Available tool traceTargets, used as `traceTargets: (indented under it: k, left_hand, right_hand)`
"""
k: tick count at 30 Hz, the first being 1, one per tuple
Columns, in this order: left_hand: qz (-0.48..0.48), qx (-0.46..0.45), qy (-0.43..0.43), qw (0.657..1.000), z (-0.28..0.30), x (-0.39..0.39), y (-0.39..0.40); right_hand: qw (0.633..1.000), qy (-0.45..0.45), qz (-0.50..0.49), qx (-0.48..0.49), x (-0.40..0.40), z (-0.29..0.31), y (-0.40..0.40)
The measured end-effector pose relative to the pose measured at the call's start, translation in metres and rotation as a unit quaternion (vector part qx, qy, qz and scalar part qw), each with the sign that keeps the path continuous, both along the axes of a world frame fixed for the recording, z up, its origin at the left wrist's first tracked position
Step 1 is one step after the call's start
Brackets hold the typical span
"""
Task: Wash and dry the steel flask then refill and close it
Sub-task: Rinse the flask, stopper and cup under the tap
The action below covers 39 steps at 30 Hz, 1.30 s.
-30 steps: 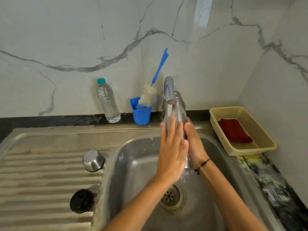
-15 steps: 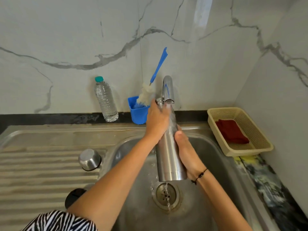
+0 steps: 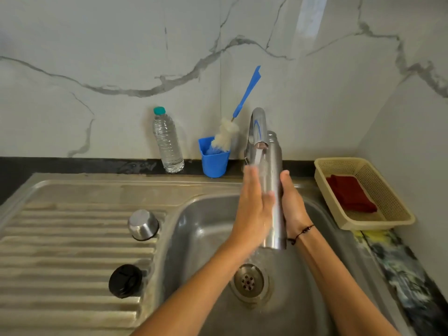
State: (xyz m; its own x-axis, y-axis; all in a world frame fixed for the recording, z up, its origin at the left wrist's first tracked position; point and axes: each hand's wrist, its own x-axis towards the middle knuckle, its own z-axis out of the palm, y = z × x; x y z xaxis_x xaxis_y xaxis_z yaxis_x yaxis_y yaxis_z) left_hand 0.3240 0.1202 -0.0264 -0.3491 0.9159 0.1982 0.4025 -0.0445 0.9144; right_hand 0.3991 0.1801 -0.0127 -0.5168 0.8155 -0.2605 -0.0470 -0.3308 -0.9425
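The steel flask [image 3: 274, 190] stands upright over the sink basin [image 3: 201, 229], under the running tap [image 3: 258, 127]. Water streams down its side and off its base toward the drain [image 3: 248, 280]. My right hand [image 3: 292, 202] grips the flask from the right, thumb up along it. My left hand [image 3: 253, 204] lies flat with straight fingers against the flask's left side. The steel cup lid [image 3: 143, 224] sits upside down on the drainboard [image 3: 60, 251]. Nearer me on the same board lies the black stopper [image 3: 125, 280].
A plastic water bottle [image 3: 167, 141] with a teal cap stands against the wall. Beside it a blue cup [image 3: 213, 156] holds a bottle brush [image 3: 226, 134] with a blue handle. At right a beige basket [image 3: 388, 190] holds a red cloth [image 3: 349, 192].
My left hand slid from the flask's neck down to its middle and flattened against it. The flask rose a little under the tap. One second ago both hands rubbed its lower part.
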Motion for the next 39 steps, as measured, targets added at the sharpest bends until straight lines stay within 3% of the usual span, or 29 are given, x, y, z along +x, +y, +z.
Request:
traceTargets:
  k: [2, 3, 6, 8, 11, 16, 19, 23, 27, 29, 32, 35, 39]
  left_hand:
    - [0.050, -0.008, -0.113, 0.992, 0.013, -0.024, 0.030]
    - [0.064, -0.032, -0.117, 0.990, 0.020, -0.035, 0.043]
    - [0.059, -0.039, -0.053, 0.996, 0.035, -0.034, 0.043]
    - [0.042, 0.016, -0.021, 0.999, 0.032, -0.019, 0.023]
    - [-0.015, 0.003, 0.095, 0.995, 0.007, 0.014, -0.020]
    - [0.055, -0.007, 0.139, 0.989, -0.007, 0.017, -0.036]
    - [0.027, -0.017, 0.084, 0.996, 0.005, 0.009, -0.028]
    - [0.058, 0.007, -0.108, 0.992, 0.029, -0.015, 0.011]
    - [0.064, -0.091, -0.149, 0.983, 0.045, -0.033, 0.039]
    - [0.054, -0.094, -0.171, 0.979, 0.043, -0.032, 0.039]
    - [0.088, -0.072, -0.135, 0.984, 0.034, -0.033, 0.041]
    - [0.088, -0.072, -0.071, 0.991, 0.032, -0.035, 0.044]
    - [-0.018, -0.023, 0.086, 0.996, 0.017, -0.013, 0.004]
  right_hand:
    - [0.999, 0.013, 0.012, -0.029, 0.001, -0.006, -0.014]
    - [0.998, 0.031, 0.012, -0.056, 0.001, -0.010, -0.021]
    - [0.993, 0.055, 0.000, -0.104, 0.000, -0.013, -0.031]
    - [0.996, 0.049, -0.006, -0.073, 0.002, -0.007, -0.023]
    - [0.998, 0.035, -0.040, -0.024, 0.003, 0.000, -0.004]
    - [1.000, 0.008, -0.004, -0.025, -0.011, 0.007, -0.006]
    - [1.000, 0.024, 0.004, 0.001, -0.014, 0.014, -0.005]
    - [0.999, 0.030, 0.012, 0.016, -0.001, 0.014, -0.016]
    - [0.997, 0.044, 0.024, -0.052, 0.009, -0.004, -0.036]
    - [0.998, 0.019, 0.019, -0.055, 0.009, -0.003, -0.037]
    - [0.999, -0.046, 0.009, 0.012, 0.003, -0.001, -0.037]
    - [0.997, -0.051, -0.031, 0.041, -0.007, -0.003, -0.041]
    - [0.996, -0.028, -0.078, 0.014, -0.013, 0.008, -0.029]
